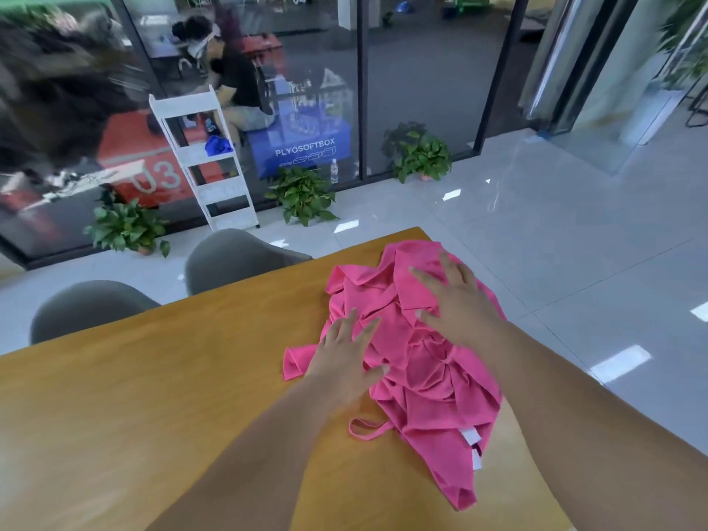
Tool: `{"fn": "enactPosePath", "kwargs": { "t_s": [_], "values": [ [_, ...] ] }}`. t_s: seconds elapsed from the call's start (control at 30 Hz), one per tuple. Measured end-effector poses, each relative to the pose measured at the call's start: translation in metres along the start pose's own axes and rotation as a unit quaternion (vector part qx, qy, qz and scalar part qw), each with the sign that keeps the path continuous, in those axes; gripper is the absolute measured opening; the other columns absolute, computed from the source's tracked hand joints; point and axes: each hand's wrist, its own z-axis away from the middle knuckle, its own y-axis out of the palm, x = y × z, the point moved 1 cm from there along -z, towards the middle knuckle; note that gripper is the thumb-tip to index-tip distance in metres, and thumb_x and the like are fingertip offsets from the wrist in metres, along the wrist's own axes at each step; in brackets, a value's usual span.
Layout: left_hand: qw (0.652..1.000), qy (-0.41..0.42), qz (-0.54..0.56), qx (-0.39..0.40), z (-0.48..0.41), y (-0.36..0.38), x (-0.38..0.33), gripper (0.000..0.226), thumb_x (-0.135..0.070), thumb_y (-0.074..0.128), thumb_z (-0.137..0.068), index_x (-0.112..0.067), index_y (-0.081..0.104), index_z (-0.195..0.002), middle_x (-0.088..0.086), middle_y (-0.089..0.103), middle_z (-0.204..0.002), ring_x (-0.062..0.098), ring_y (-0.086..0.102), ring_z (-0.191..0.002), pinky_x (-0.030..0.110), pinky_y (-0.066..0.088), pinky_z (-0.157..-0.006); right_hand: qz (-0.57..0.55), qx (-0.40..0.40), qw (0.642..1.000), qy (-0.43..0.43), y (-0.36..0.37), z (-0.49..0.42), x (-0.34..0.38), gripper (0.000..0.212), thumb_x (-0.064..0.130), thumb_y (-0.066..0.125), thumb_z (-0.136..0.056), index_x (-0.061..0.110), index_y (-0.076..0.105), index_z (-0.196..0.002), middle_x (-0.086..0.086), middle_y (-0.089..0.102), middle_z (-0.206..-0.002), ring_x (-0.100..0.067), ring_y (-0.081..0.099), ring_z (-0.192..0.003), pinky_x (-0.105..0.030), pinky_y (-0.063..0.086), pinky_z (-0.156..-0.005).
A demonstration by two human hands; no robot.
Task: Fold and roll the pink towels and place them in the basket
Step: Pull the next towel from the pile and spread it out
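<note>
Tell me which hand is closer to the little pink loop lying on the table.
Left. The left hand rests on the pink towels just beyond the loop; the right hand lies flat farther back on the pile.

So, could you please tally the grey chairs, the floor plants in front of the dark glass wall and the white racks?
Grey chairs: 2
Floor plants: 3
White rack: 1
Total: 6
</note>
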Motion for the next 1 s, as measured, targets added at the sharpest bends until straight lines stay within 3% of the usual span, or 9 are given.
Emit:
{"fn": "enactPosePath", "kwargs": {
  "t_s": [0.13,0.27,0.4,0.5,0.7,0.8,0.9,1.0],
  "values": [
    [1.0,0.004,-0.009,-0.002,-0.02,-0.003,0.003,0.102,-0.074,0.06,-0.091,-0.049,-0.007,-0.164,-0.002,-0.016,-0.175,0.034,-0.009,-0.162,0.058,0.012,-0.129,-0.015,0.103,0.994,-0.031,0.007,-0.02,-0.013,0.092,0.064,0.066,-0.093,0.051,0.01,-0.164,0.005,-0.023,-0.173,-0.045,-0.001,-0.159,-0.066,0.029,-0.121],
    [1.0,0.01,-0.002,-0.002,-0.044,-0.006,-0.002,0.114,-0.081,0.067,-0.081,-0.054,-0.009,-0.162,-0.007,-0.019,-0.174,0.034,-0.013,-0.161,0.066,0.014,-0.127,-0.024,0.155,0.987,-0.041,0.033,-0.023,-0.034,0.116,0.071,0.08,-0.077,0.052,0.005,-0.164,0.004,-0.023,-0.173,-0.042,-0.009,-0.16,-0.064,0.01,-0.125],
    [0.999,0.019,0.007,0.042,-0.071,0.0,-0.012,0.127,-0.078,0.08,-0.069,-0.062,-0.01,-0.158,-0.01,-0.017,-0.173,0.037,-0.012,-0.161,0.072,0.022,-0.122,-0.06,0.165,0.983,-0.045,0.049,-0.025,-0.055,0.14,0.051,0.098,-0.061,0.059,0.0,-0.16,0.013,-0.018,-0.173,-0.037,-0.001,-0.161,-0.063,0.022,-0.126],
    [0.997,0.013,0.01,0.072,-0.081,0.012,-0.018,0.132,-0.067,0.089,-0.068,-0.061,-0.005,-0.16,-0.009,-0.011,-0.173,0.04,-0.005,-0.16,0.071,0.026,-0.121,-0.071,0.172,0.981,-0.055,0.057,-0.026,-0.068,0.145,0.044,0.101,-0.057,0.059,0.0,-0.16,0.013,-0.016,-0.174,-0.034,0.008,-0.161,-0.054,0.03,-0.125],
    [0.998,-0.001,-0.017,0.062,-0.092,0.028,-0.016,0.118,-0.052,0.088,-0.079,-0.054,0.006,-0.163,0.0,0.009,-0.171,0.041,0.017,-0.155,0.063,0.04,-0.116,-0.118,0.22,0.966,-0.064,0.057,-0.028,-0.08,0.141,0.057,0.098,-0.056,0.061,0.002,-0.16,0.018,-0.013,-0.173,-0.028,0.003,-0.162,-0.055,0.026,-0.126],
    [0.998,-0.003,-0.046,0.05,-0.092,0.031,-0.016,0.105,-0.044,0.084,-0.087,-0.05,0.012,-0.163,0.002,0.025,-0.164,0.035,0.032,-0.147,0.058,0.049,-0.108,-0.088,0.201,0.974,-0.062,0.062,-0.024,-0.079,0.144,0.058,0.098,-0.053,0.06,0.003,-0.16,0.019,-0.01,-0.173,-0.032,0.006,-0.161,-0.059,0.025,-0.125],
    [0.998,0.005,-0.063,0.028,-0.09,0.031,-0.017,0.091,-0.029,0.078,-0.094,-0.044,0.021,-0.164,0.002,0.042,-0.144,0.029,0.048,-0.132,0.048,0.055,-0.1,-0.065,0.119,0.99,-0.048,0.077,-0.017,-0.073,0.132,0.032,0.097,-0.062,0.058,0.014,-0.16,0.018,0.002,-0.174,-0.035,0.02,-0.157,-0.055,0.038,-0.119],
    [0.999,0.01,-0.049,0.014,-0.086,0.024,-0.015,0.082,-0.019,0.072,-0.096,-0.041,0.03,-0.162,0.002,0.047,-0.128,0.028,0.055,-0.121,0.045,0.055,-0.096,-0.102,0.053,0.992,-0.055,0.078,-0.014,-0.066,0.112,0.007,0.082,-0.068,0.055,0.033,-0.156,0.018,0.018,-0.172,-0.026,0.033,-0.153,-0.039,0.047,-0.108]
  ]
}}
